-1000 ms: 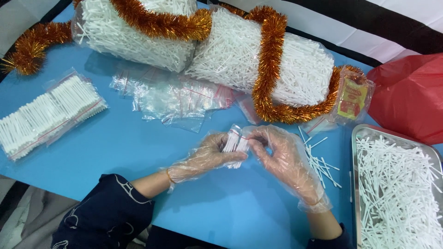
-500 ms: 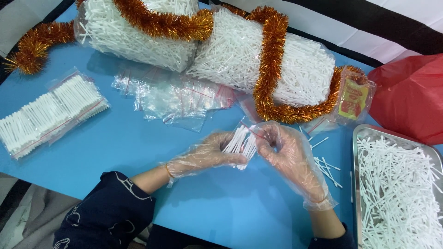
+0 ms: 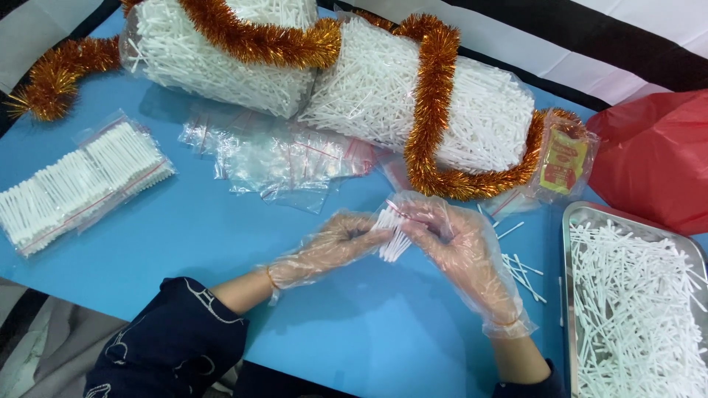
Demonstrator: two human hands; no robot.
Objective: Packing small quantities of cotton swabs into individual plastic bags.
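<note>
At the far left of the blue table (image 3: 147, 243) we see filled zip bags of white sticks (image 3: 81, 184) lying side by side, with one end of an orange tinsel garland (image 3: 55, 77) curling above them. Further right, a loose heap of empty clear zip bags (image 3: 280, 158) lies in front of two big clear sacks of white sticks (image 3: 369, 81), and the garland drapes over both sacks.

Near the middle, just above the table, our left hand (image 3: 328, 247), in a thin clear plastic glove, grips a small bundle of white sticks (image 3: 389, 232) from the left, fingers curled around it. The bundle sits between both hands, its lower ends fanning out below the fingers. Our right hand (image 3: 457, 254), gloved the same way, meets it from the right and pinches a small clear bag (image 3: 405, 206) at the top of the bundle; how far the sticks sit inside the bag we cannot tell. The two hands are together, both closed on the bundle and bag.

Just right of the right hand, a few loose sticks (image 3: 520, 269) lie scattered on the table. Above them rests a small packet with a yellow and red label (image 3: 564, 158). At the far right stands a metal tray (image 3: 566, 243) full of white sticks, with a red plastic bag (image 3: 653, 155) behind it.
</note>
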